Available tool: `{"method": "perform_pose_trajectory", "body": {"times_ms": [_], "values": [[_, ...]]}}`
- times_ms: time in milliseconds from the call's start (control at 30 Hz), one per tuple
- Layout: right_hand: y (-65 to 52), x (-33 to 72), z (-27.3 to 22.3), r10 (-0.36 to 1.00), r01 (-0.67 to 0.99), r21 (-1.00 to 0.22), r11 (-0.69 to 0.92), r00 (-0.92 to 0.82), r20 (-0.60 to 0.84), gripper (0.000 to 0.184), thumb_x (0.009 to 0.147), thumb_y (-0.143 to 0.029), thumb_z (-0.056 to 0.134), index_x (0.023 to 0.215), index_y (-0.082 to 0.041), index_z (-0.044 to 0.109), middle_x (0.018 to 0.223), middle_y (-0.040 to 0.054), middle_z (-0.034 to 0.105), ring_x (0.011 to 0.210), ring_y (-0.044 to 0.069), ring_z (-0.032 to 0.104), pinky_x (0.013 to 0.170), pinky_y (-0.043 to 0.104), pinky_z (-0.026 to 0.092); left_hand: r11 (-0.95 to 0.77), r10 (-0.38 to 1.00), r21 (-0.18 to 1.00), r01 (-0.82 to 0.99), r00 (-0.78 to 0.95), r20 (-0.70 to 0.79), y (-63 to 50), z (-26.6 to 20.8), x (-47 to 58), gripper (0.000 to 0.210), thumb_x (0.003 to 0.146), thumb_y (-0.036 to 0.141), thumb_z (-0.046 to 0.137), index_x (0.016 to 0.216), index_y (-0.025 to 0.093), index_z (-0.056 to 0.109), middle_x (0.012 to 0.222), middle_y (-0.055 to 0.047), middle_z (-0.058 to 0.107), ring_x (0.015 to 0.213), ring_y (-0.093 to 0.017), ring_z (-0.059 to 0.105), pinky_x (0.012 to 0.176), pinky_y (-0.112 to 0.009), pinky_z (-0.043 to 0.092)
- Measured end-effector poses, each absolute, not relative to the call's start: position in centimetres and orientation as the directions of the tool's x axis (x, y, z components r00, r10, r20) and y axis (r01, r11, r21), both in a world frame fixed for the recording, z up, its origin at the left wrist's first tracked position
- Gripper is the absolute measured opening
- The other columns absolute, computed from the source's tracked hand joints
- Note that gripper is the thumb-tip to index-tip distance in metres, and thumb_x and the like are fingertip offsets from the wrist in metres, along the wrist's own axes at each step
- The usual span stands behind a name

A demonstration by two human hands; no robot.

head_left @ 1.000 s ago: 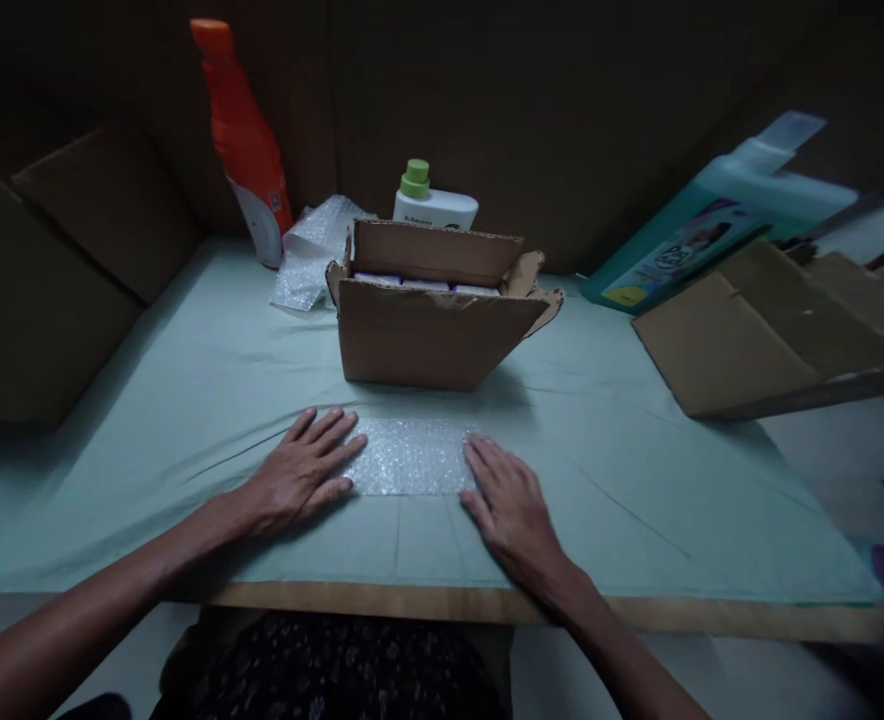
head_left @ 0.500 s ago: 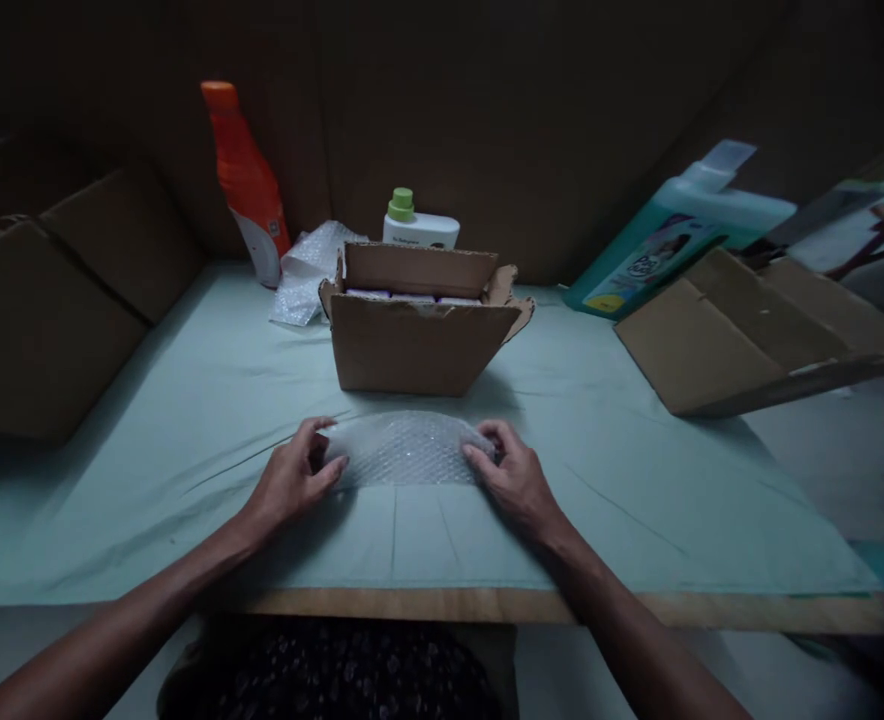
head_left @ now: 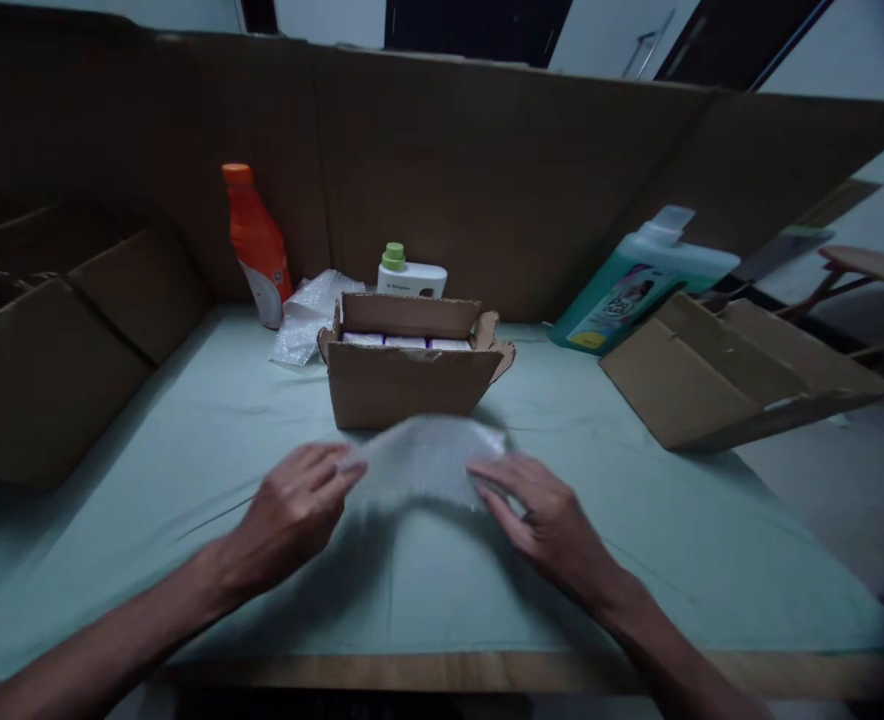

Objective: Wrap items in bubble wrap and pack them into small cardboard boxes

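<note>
Left hand [head_left: 296,510] and right hand [head_left: 551,520] pinch bubble wrap sheet [head_left: 419,460] | surface: pale green table cover [head_left: 187,440], open carton [head_left: 404,375] | room: cardboard wall [head_left: 487,170]

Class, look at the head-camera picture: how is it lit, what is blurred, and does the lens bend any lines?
Head view: dim, with brighter wall only along the top edge; the bubble wrap sheet, left hand and right hand are smeared by motion blur, while the open cardboard box and orange bottle stay fairly sharp; the wide lens splays the cardboard backdrop and table edge.
</note>
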State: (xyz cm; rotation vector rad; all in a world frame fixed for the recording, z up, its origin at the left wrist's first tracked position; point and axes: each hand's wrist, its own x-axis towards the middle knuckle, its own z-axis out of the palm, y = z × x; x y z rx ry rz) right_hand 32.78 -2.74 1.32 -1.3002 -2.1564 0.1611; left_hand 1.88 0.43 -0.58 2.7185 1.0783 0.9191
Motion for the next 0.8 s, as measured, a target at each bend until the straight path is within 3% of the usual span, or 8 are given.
{"method": "perform_pose_trajectory", "body": {"times_ms": [100,167,200,300,367,467,667,800], "values": [[-0.3,32.1,7.0,0.648,0.775,-0.311,0.550,-0.162,0.744,0.033,0.092,-0.024,0.061,0.124,-0.025,0.068,0.116,0.0080,0.074,0.107,0.025,0.069,0.093,0.042,0.056,-0.740,0.435,0.097,0.666,0.363,0.824,2.8,4.5,1.9,0.051,0.087,0.011,0.059,0.137,0.022,0.057,0.131,-0.010,0.069,0.125,-0.028,0.060,0.108,-0.044,0.045],[2.7,31.8,9.8,0.603,0.759,-0.365,0.540,-0.046,0.796,0.033,0.091,-0.028,0.061,0.123,-0.024,0.069,0.121,0.0081,0.072,0.110,0.026,0.067,0.095,0.042,0.054,-0.712,0.410,0.128,0.691,0.260,0.874,5.6,7.3,2.3,0.052,0.088,0.017,0.060,0.140,0.019,0.056,0.130,-0.010,0.069,0.120,-0.027,0.062,0.106,-0.041,0.045],[4.6,31.7,10.8,0.639,0.738,-0.420,0.528,-0.019,0.769,0.032,0.090,-0.030,0.060,0.120,-0.022,0.070,0.119,0.0080,0.072,0.106,0.025,0.067,0.092,0.040,0.054,-0.695,0.494,0.210,0.688,0.245,0.834,7.3,8.3,2.6,0.046,0.090,0.023,0.057,0.135,0.017,0.060,0.125,-0.010,0.071,0.114,-0.026,0.064,0.101,-0.039,0.048],[9.9,31.8,12.0,0.887,0.717,-0.571,0.399,-0.145,0.438,0.021,0.085,-0.030,0.058,0.089,-0.017,0.073,0.085,0.0044,0.071,0.075,0.018,0.065,0.068,0.029,0.053,-0.527,0.822,0.398,0.751,0.330,0.465,12.4,10.3,3.4,0.036,0.090,0.032,0.046,0.102,0.013,0.075,0.085,-0.007,0.073,0.077,-0.020,0.063,0.072,-0.031,0.049],[12.4,32.0,12.1,0.959,0.779,-0.563,0.276,-0.264,0.105,0.021,0.081,-0.028,0.059,0.063,-0.017,0.061,0.059,-0.0011,0.055,0.054,0.011,0.052,0.052,0.023,0.042,-0.437,0.899,0.344,0.831,0.391,0.198,15.0,11.0,4.0,0.031,0.085,0.028,0.047,0.075,0.015,0.073,0.061,-0.002,0.059,0.058,-0.015,0.049,0.058,-0.028,0.038],[14.2,31.9,12.5,0.932,0.864,-0.469,0.180,-0.303,-0.199,0.031,0.078,-0.024,0.058,0.052,-0.019,0.044,0.049,-0.0043,0.039,0.044,0.007,0.039,0.043,0.021,0.028,-0.471,0.877,0.179,0.864,0.480,-0.007,17.3,11.9,4.9,0.023,0.078,0.022,0.052,0.058,0.018,0.062,0.051,0.001,0.045,0.051,-0.012,0.036,0.055,-0.028,0.027],[16.2,31.7,13.4,0.836,0.897,-0.407,0.174,-0.353,-0.421,0.033,0.085,-0.029,0.056,0.057,-0.020,0.042,0.049,-0.0044,0.040,0.043,0.008,0.037,0.043,0.022,0.028,-0.604,0.715,0.187,0.775,0.630,-0.303,20.2,12.6,6.7,0.016,0.072,0.015,0.056,0.063,0.017,0.068,0.058,0.002,0.058,0.055,-0.011,0.045,0.058,-0.024,0.032],[16.9,32.2,14.0,0.779,0.888,-0.328,0.324,-0.447,-0.440,0.017,0.086,-0.029,0.055,0.076,-0.018,0.062,0.066,-0.0002,0.058,0.058,0.012,0.051,0.053,0.023,0.036,-0.556,0.652,0.208,0.805,0.577,-0.492,21.1,13.0,6.5,0.028,0.077,0.020,0.057,0.096,0.019,0.078,0.068,-0.001,0.068,0.051,-0.013,0.053,0.057,-0.025,0.040]]}}
